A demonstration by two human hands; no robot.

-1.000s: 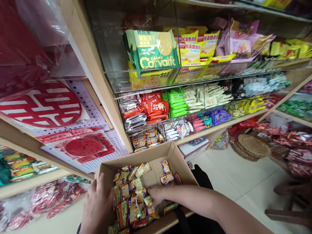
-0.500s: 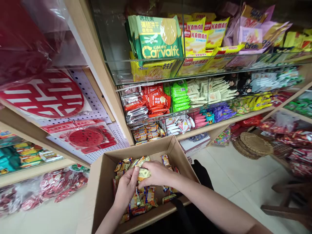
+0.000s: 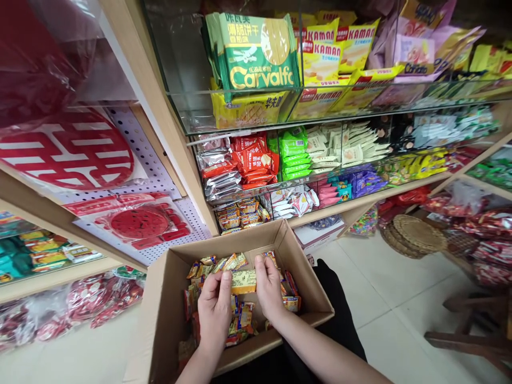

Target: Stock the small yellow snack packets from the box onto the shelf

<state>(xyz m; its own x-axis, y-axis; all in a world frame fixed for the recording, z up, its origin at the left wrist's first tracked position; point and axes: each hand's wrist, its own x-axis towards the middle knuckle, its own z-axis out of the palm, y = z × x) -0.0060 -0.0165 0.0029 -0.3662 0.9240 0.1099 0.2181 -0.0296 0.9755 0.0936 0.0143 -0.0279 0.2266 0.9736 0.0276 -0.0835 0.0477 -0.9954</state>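
Observation:
Between my two hands is a small yellow wrapped snack (image 3: 244, 281), stretched level with its printed side facing me. My left hand (image 3: 216, 304) pinches its left end between thumb and fingers. The right end is pinched by my right hand (image 3: 269, 285). Both hands are over an open cardboard box (image 3: 160, 320), whose flap stands out at the left. Inside lie several similar snacks (image 3: 245, 316) in orange, yellow and blue wrappers, partly hidden by my hands and wrists.
Behind the box rises a shelf with clear dividers, holding green biscuit packs (image 3: 256, 53), red packets (image 3: 256, 160) and small orange packets (image 3: 242, 213). Red paper decorations (image 3: 138, 224) hang at left. Woven trays (image 3: 418, 234) and a wooden stool (image 3: 472, 330) are on the floor at right.
My hands have moved apart to the snack's two ends, so more of its wrapper shows. My right hand has turned from lying across it to pinching its right end upright.

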